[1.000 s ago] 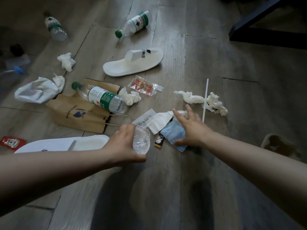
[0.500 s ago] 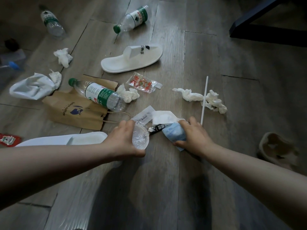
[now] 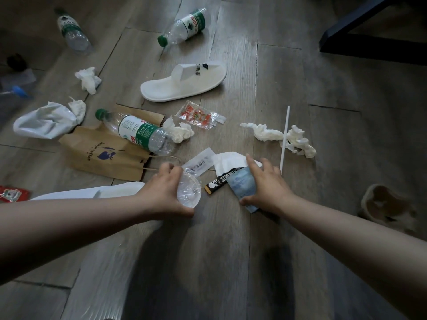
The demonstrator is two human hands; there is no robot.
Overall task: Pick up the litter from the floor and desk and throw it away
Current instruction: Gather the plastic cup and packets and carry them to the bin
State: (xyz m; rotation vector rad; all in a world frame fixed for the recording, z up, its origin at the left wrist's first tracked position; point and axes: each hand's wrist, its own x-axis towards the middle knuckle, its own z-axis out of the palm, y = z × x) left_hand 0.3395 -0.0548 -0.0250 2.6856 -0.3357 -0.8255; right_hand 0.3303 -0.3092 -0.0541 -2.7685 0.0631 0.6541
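Litter is scattered over a grey wood floor. My left hand [image 3: 165, 192] grips a crumpled clear plastic cup [image 3: 189, 191] just above the boards. My right hand [image 3: 265, 185] is curled round a blue packet [image 3: 240, 184] lying on the floor, thumb under its near edge. Beside the packet lie a black sachet [image 3: 217, 183], a white napkin [image 3: 227, 159] and a small white wrapper [image 3: 199, 161]. A green-labelled water bottle [image 3: 138, 132] rests on a brown paper coffee bag [image 3: 99, 151]. Crumpled tissues [image 3: 298, 140] and a white straw [image 3: 284, 138] lie to the right.
Two more bottles [image 3: 184, 26] [image 3: 72, 31] lie at the back. White slippers [image 3: 182, 83] [image 3: 92, 192], a white plastic bag [image 3: 45, 123], a red snack wrapper [image 3: 199, 115], a red sachet [image 3: 11, 194], a brown paper cup [image 3: 388, 206] and a dark furniture leg [image 3: 360, 26] surround the spot.
My right hand went from flat on the blue packet to curled round it and has drawn it slightly nearer. My left hand keeps the clear cup, barely moved.
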